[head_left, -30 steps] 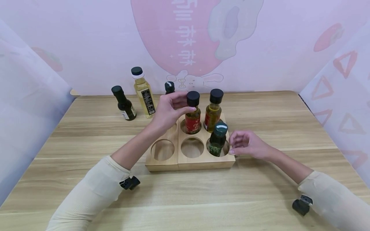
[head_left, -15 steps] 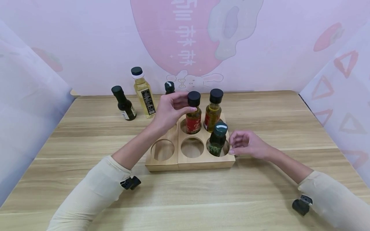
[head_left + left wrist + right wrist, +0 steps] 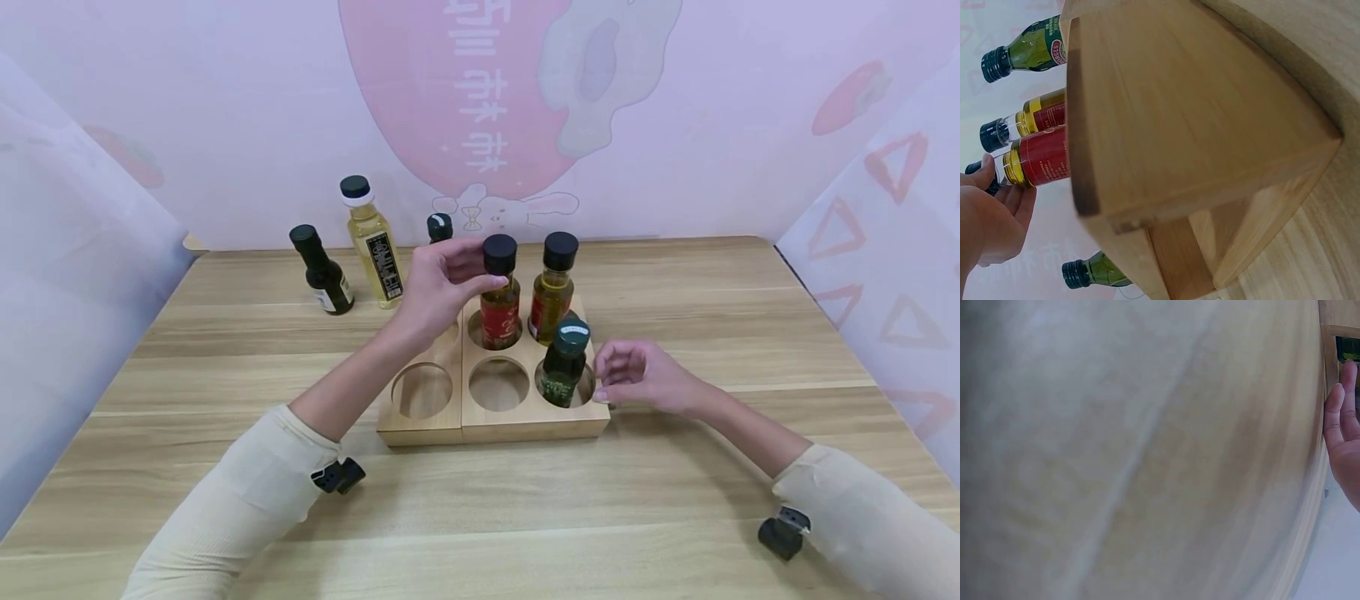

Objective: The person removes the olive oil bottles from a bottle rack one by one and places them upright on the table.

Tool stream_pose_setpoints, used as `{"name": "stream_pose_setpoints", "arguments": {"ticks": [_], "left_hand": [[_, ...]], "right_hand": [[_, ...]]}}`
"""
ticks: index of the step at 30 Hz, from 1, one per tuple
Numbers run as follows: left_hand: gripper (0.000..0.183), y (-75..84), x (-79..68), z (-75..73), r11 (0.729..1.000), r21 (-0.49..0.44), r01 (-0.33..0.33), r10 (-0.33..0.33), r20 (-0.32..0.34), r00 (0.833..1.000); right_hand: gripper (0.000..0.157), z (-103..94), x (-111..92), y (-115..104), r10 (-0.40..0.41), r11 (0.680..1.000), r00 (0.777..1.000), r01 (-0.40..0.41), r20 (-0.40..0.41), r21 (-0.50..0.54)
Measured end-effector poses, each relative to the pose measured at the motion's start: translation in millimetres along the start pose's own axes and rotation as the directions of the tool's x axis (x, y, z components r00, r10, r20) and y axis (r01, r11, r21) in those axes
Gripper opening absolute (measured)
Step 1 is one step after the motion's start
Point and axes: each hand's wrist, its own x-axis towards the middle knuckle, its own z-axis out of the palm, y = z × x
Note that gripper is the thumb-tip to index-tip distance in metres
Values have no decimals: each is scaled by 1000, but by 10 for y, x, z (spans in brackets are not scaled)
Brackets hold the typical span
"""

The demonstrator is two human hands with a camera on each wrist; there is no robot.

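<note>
With thumb and fingers my left hand grips a red-labelled oil bottle just below its black cap. This bottle stands upright in a back hole of the wooden rack. To its right, a second red-labelled oil bottle fills another back hole. A small dark green bottle leans a little in the front right hole. My right hand, fingers loosely bent, touches the rack's right side beside that bottle. The left wrist view shows the gripped bottle with its lower part hidden by the rack.
Left of the rack stand a dark small bottle and a taller pale-yellow oil bottle. Another green-capped bottle is partly hidden behind my left hand. Two front holes of the rack hold nothing. A printed cloth hangs behind the table.
The gripped bottle shifts very slightly right and then back left, its label turning a little. My right hand and the other bottles stay where they were.
</note>
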Motion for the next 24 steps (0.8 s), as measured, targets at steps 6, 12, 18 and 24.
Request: {"name": "stream_pose_setpoints", "arguments": {"ticks": [6, 12, 18, 24], "left_hand": [[39, 34, 10, -25, 1000, -15, -19, 19, -3, 1000], [40, 78, -2, -41, 1000, -17, -14, 13, -21, 1000], [41, 118, -13, -55, 1000, -24, -6, 5, -41, 999], [42, 154, -25, -67, 999, -35, 1, -2, -54, 999]], "right_hand": [[21, -1, 1, -4, -1, 1000, 1000, 1, 1, 2], [21, 0, 1, -10, -3, 1000, 1000, 3, 1, 2], [20, 3, 2, -11, -7, 1000, 1000, 7, 2, 3], [21, 2, -4, -5, 0, 1000, 1000, 0, -5, -5]]}}
